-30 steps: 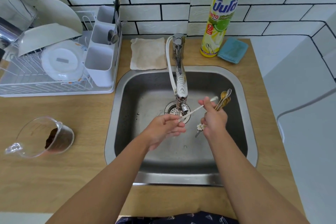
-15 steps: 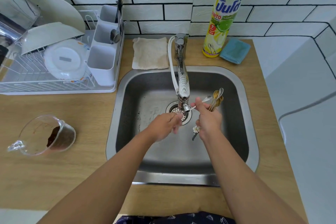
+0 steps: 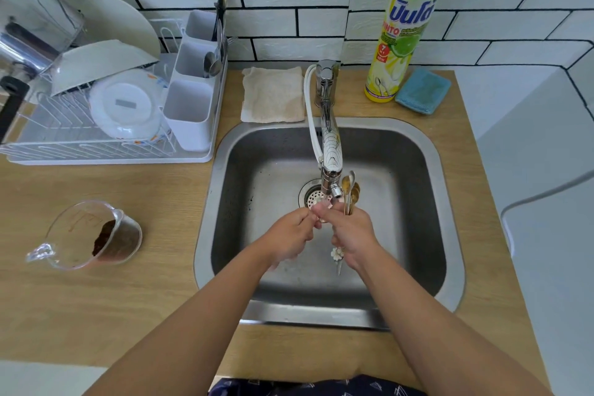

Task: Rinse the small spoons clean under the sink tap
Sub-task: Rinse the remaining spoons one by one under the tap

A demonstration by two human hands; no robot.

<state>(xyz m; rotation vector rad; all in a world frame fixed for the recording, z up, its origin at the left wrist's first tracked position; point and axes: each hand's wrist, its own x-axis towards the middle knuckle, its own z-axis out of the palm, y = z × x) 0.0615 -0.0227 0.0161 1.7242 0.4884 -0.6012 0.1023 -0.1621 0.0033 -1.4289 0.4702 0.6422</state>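
Note:
My right hand point(image 3: 353, 235) is shut on a bunch of small spoons point(image 3: 350, 190), gold and silver; their bowls stick up beside the tap nozzle point(image 3: 336, 191) and a flower-ended handle point(image 3: 337, 255) hangs below the fist. My left hand point(image 3: 291, 236) is closed, fingertips meeting the right thumb under the nozzle over the steel sink point(image 3: 450, 251). The white spoon seen earlier is hidden between the hands. I cannot make out a water stream.
A white dish rack point(image 3: 96, 145) with plates and a cutlery caddy point(image 3: 193, 100) stands at left. A clear measuring jug point(image 3: 86, 236) lies on the wooden counter. Behind the sink sit a beige cloth point(image 3: 273, 95), a detergent bottle point(image 3: 405, 29) and a blue sponge point(image 3: 422, 92).
Both hands have moved left and together under the tap nozzle. The white spoon, earlier stretched between the hands, is now covered by the fingers.

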